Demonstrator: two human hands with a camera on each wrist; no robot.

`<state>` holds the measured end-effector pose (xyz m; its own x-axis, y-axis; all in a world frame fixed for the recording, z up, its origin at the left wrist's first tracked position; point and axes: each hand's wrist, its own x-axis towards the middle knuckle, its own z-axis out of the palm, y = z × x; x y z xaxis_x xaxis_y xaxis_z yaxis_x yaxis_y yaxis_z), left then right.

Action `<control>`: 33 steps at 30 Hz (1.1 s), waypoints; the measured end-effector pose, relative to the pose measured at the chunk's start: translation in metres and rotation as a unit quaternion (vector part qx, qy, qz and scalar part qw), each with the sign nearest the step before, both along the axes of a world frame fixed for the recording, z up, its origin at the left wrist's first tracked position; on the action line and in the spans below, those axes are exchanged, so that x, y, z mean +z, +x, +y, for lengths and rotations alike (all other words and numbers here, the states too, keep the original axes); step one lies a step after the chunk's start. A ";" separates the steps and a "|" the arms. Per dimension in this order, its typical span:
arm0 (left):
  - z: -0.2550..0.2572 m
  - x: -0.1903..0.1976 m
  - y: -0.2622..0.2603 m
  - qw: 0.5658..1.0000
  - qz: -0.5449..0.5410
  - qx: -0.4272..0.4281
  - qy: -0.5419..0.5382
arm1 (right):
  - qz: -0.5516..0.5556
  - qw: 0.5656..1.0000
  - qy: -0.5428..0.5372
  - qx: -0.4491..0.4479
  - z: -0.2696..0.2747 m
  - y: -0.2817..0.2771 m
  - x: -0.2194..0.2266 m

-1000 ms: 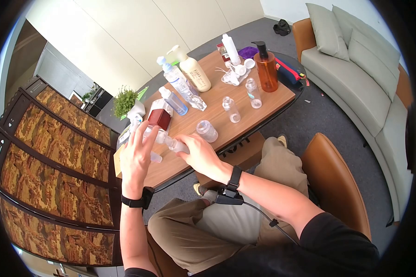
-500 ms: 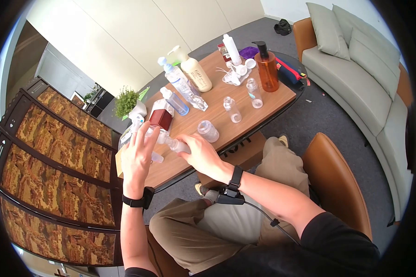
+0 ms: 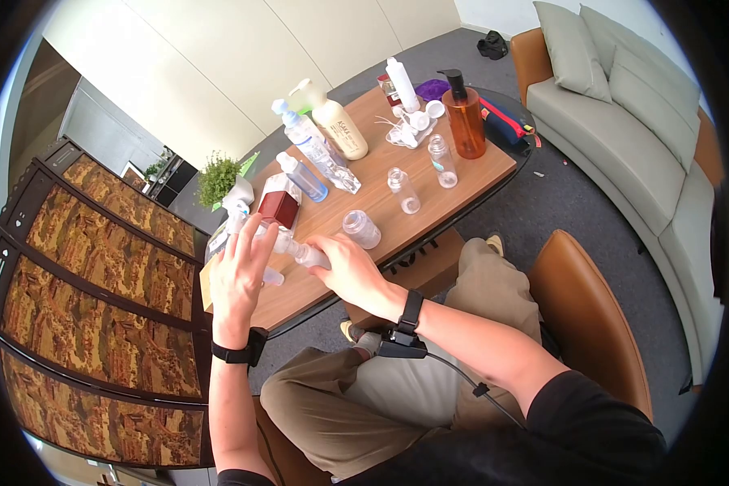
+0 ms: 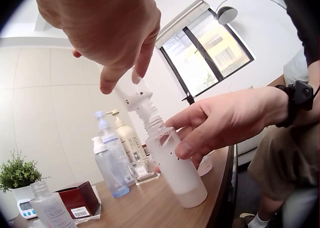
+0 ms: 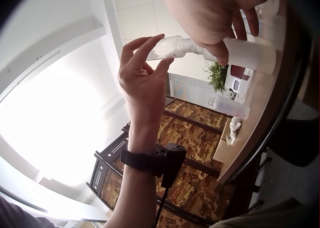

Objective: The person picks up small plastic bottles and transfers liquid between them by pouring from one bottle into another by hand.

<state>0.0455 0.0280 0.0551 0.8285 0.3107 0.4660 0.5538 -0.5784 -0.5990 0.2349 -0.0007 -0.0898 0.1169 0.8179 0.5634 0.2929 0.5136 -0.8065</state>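
In the left wrist view a translucent bottle (image 4: 177, 170) stands upright on the wooden table, some pale liquid at its bottom. The right hand (image 4: 227, 120) grips its upper part between thumb and fingers. Above it, the left hand (image 4: 105, 33) pinches a second clear bottle (image 4: 137, 99), tilted neck down so the two necks meet. Small dark specks dot both bottles. From the right wrist view, the left hand (image 5: 145, 83) curls thumb and fingers round the upper bottle (image 5: 172, 47). Both hands are near the table's left end in the head view.
Beside the hands on the table (image 3: 364, 186) are a clear jar (image 3: 361, 230), small clear bottles (image 3: 403, 191), a dark red box (image 3: 279, 208), a blue bottle (image 3: 303, 177), a cream pump bottle (image 3: 340, 130) and an amber pump bottle (image 3: 465, 121). A potted plant (image 3: 219, 180) stands at the left.
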 end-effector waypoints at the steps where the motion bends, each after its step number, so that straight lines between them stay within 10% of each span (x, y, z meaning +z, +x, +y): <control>1: 0.000 0.000 0.000 1.000 -0.001 0.000 0.000 | 0.000 1.000 0.000 0.000 0.000 0.000 -0.001; 33: 0.007 -0.001 -0.003 0.997 -0.074 0.002 -0.022 | 0.010 1.000 0.007 0.004 -0.001 0.001 0.001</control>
<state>0.0427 0.0347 0.0545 0.7502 0.3369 0.5689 0.6366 -0.6003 -0.4841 0.2360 -0.0016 -0.0887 0.1213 0.8113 0.5719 0.2718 0.5269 -0.8053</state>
